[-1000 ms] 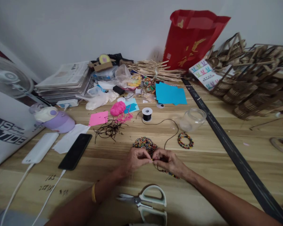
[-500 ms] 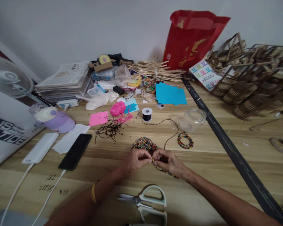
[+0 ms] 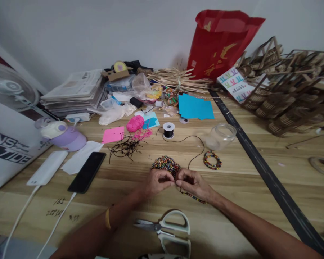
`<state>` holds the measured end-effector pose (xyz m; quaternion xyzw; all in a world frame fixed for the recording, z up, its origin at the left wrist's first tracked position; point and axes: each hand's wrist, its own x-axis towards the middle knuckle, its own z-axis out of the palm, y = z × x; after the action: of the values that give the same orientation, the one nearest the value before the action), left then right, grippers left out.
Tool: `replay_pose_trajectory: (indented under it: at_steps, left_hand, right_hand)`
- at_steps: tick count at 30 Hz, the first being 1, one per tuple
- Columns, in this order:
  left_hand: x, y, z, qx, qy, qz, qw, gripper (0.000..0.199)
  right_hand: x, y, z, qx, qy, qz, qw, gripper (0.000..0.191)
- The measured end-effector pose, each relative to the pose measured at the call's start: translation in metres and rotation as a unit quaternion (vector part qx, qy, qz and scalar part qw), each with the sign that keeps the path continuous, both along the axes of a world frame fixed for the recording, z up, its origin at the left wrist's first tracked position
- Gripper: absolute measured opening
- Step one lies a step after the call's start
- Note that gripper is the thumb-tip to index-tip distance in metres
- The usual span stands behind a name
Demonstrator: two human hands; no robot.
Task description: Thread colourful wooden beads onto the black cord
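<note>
My left hand [image 3: 160, 181] is closed in a pinch, its fingertips meeting those of my right hand; whatever lies between them is too small to make out. My right hand [image 3: 193, 184], also pinching, holds a black cord, and a strand of colored beads [image 3: 193, 196] hangs below its fingers onto the table. Just behind both hands lies a pile of strung multicolored beads [image 3: 166, 164], partly covered by them. The cord runs back from there to a spool of black cord [image 3: 169, 131]. Scissors with pale handles [image 3: 164, 226] lie spread in front of my hands.
A beaded bracelet [image 3: 212, 160] and a glass jar [image 3: 221, 136] stand to the right. Leftward lie black cord scraps [image 3: 125, 147], pink yarn [image 3: 135, 123], and a phone [image 3: 86, 172] on a cable. Woven baskets [image 3: 288, 97] and a red bag [image 3: 223, 45] stand behind.
The yellow bead seen between my fingertips no longer shows. My right fingers have shifted slightly, and more of the beaded strand below them is visible.
</note>
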<state>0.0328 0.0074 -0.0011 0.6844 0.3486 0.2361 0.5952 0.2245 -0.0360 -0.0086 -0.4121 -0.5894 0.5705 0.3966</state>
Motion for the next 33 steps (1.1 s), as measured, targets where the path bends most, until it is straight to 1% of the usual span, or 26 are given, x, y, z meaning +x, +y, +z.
replay_pose_trajectory:
  at_steps: [3,6,9,14,18,20,23,28,31,33]
  left_hand:
    - [0.001,-0.0006,0.0011,0.032,0.015,0.009,0.999,0.014]
    - [0.0023,-0.0007,0.0026,0.085,0.039,0.028,0.995,0.011]
    - [0.0036,-0.0002,0.0025,0.137,0.051,0.039,0.988,0.009]
    - [0.0059,0.001,-0.0004,0.209,0.063,0.057,0.974,0.009]
    - [0.0057,0.0033,-0.0048,0.278,0.051,0.078,0.956,0.009]
    - [0.0046,0.0044,-0.0066,0.32,0.061,0.06,0.943,0.009]
    - [0.0026,0.0044,-0.0065,0.373,0.113,0.01,0.921,0.01]
    - [0.001,0.001,-0.0009,0.434,0.197,-0.055,0.878,0.013]
    - [0.0012,-0.0003,0.0005,0.468,0.227,-0.069,0.851,0.012]
    - [0.0016,-0.0006,0.0002,0.481,0.239,-0.067,0.841,0.012]
  right_hand:
    - [-0.0023,0.0001,0.0008,-0.007,0.005,0.004,1.0,0.033]
    - [-0.0023,0.0016,0.0003,0.004,0.008,-0.012,1.0,0.032]
    - [-0.0016,0.0025,-0.0006,-0.005,0.016,-0.025,1.0,0.032]
    - [-0.0026,0.0019,-0.0008,-0.02,0.025,-0.049,0.998,0.034]
    - [-0.0034,0.002,-0.0025,-0.054,0.045,-0.08,0.994,0.036]
    - [-0.0034,0.0022,-0.0036,-0.059,0.051,-0.1,0.992,0.037]
    - [-0.0034,0.0023,-0.0039,-0.052,0.049,-0.126,0.989,0.037]
    - [-0.004,0.0019,-0.0005,-0.035,0.031,-0.133,0.99,0.035]
    - [-0.0041,0.0025,0.0003,-0.04,0.029,-0.132,0.99,0.036]
    - [-0.0039,0.003,-0.0004,-0.056,0.032,-0.131,0.989,0.037]
